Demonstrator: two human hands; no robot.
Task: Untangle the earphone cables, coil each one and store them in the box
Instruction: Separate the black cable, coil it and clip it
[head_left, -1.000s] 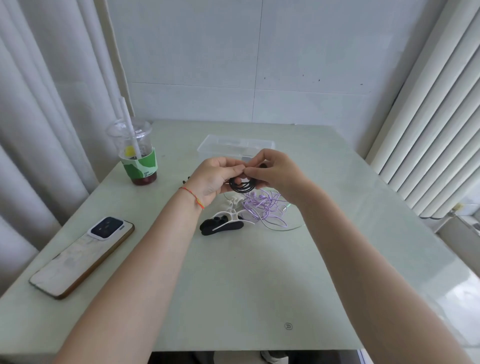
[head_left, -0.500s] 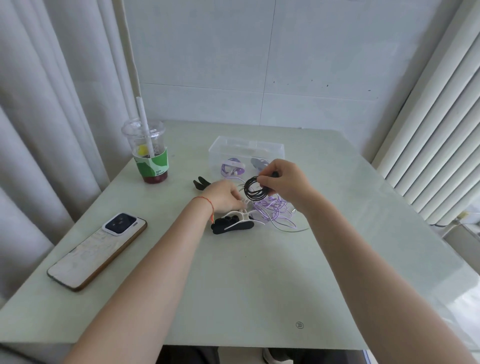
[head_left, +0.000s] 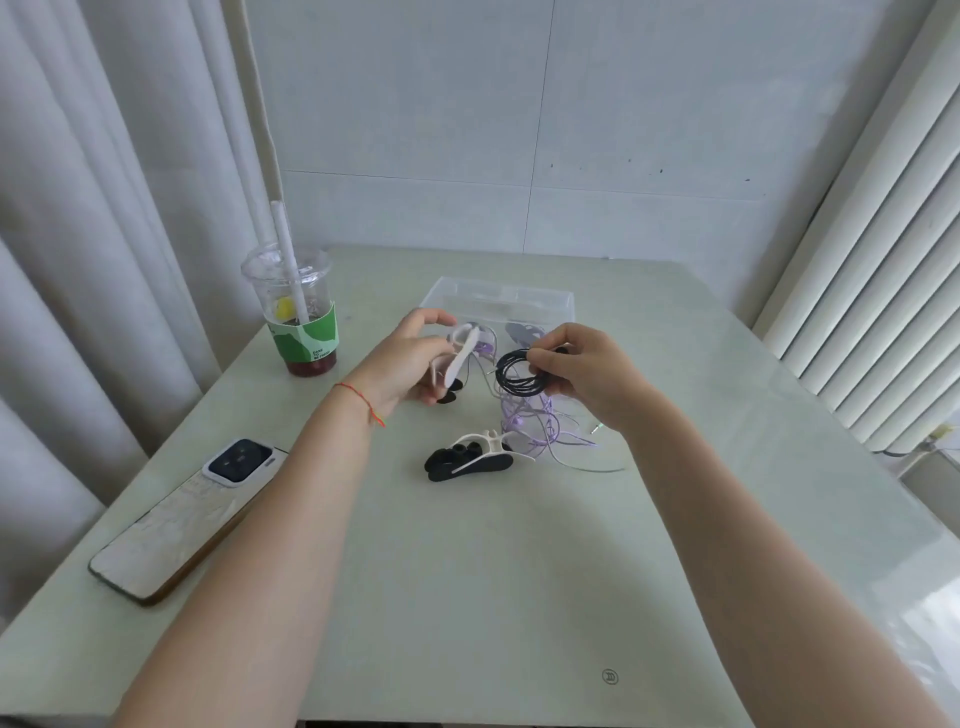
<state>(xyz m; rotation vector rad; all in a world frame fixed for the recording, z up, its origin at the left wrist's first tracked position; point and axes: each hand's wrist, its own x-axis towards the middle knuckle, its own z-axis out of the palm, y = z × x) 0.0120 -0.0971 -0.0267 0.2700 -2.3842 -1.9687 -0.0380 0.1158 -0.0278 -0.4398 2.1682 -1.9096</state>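
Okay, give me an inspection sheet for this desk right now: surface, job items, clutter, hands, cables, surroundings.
Surface: pale green table, glossy.
Job's things: black coiled cable held above the table; clear box at the far side, coils inside; black and white clips lying mid-table.
Clutter: phone face down at left; iced drink cup with straw.
Grippers: left hand holds a white clip; right hand pinches the black coil.
Cables: purple earphone tangle loose on the table.
Surroundings: curtains either side, tiled wall behind.
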